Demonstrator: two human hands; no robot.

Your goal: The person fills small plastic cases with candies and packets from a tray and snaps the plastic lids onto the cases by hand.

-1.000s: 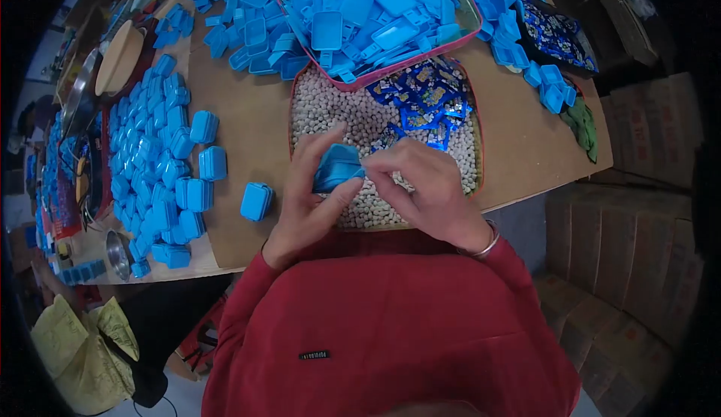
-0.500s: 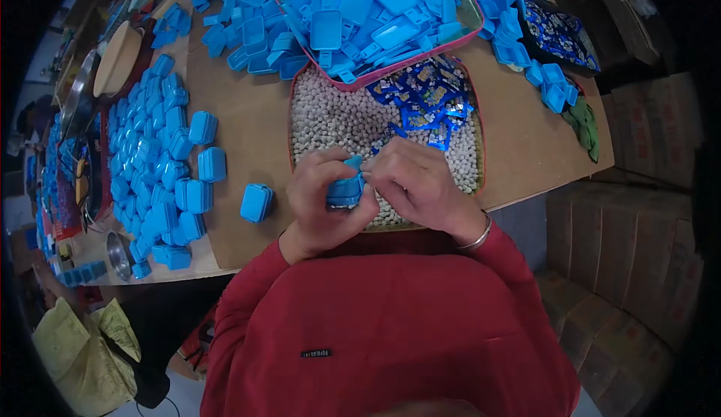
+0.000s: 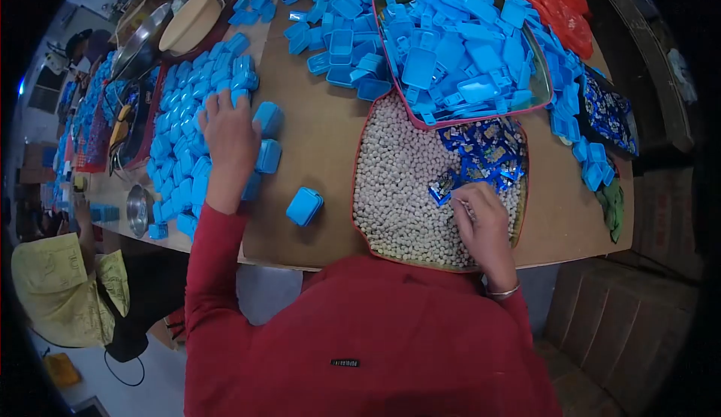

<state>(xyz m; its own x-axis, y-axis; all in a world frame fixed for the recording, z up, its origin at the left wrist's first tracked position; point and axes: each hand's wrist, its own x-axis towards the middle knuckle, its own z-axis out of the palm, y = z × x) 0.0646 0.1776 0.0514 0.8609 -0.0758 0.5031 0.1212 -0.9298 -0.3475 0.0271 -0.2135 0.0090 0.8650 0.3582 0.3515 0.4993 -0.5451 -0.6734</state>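
My left hand [image 3: 230, 135] reaches onto a dense pile of closed blue plastic boxes [image 3: 180, 131]. Its fingers are spread over boxes at the pile's right side, whose surfaces are partly hidden under them. My right hand [image 3: 482, 220] is closed in a pinch above a tray [image 3: 357, 191] of small whitish balls [image 3: 402, 214]. The pinched fingertips are at the edge of a small blue printed packet [image 3: 441, 189] lying on the balls. More such packets [image 3: 488, 146] lie heaped at the back of this tray. One closed blue box [image 3: 305, 206] sits alone between my hands.
A second tray [image 3: 420, 122], full of open blue box parts, overlaps the back of the ball tray. Loose blue parts [image 3: 342, 45] lie behind. A red plastic bag [image 3: 556, 11], green cloth [image 3: 613, 210], metal bowl [image 3: 138, 210] and cartons [image 3: 616, 304] surround the workplace. Someone in yellow [image 3: 56, 282] is at left.
My hands have parted from the blue box they held together. My left hand moved left to the pile; my right moved to the blue packet. The camera view has shifted.
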